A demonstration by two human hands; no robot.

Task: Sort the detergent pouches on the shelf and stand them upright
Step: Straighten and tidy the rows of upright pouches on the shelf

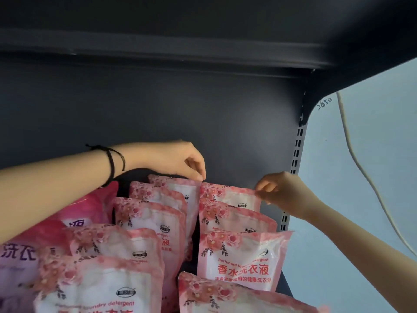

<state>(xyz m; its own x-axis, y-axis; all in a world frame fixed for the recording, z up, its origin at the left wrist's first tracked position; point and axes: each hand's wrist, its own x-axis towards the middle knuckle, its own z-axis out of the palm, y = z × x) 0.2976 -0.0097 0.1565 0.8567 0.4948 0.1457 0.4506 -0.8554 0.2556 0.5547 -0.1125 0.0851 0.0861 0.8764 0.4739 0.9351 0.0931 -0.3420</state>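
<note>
Rearmost pink floral soft plastic detergent pouch (pixel 232 195), right-hand row, dark metal shelf (pixel 284 283). Left hand (pixel 180 160) and right hand (pixel 279 188) each pinch a top corner of it. Liquid-filled, probably heavy and floppy; the flat top seam grips best.

I see pouches standing in two rows running front to back on the shelf (pixel 284 288). Rearmost right-row pouch (pixel 228 195) sits near the shelf's right edge, my left hand (pixel 180 159) and right hand (pixel 282 190) at its top corners. Larger pouches (pixel 90 211) crowd the left side.
</note>
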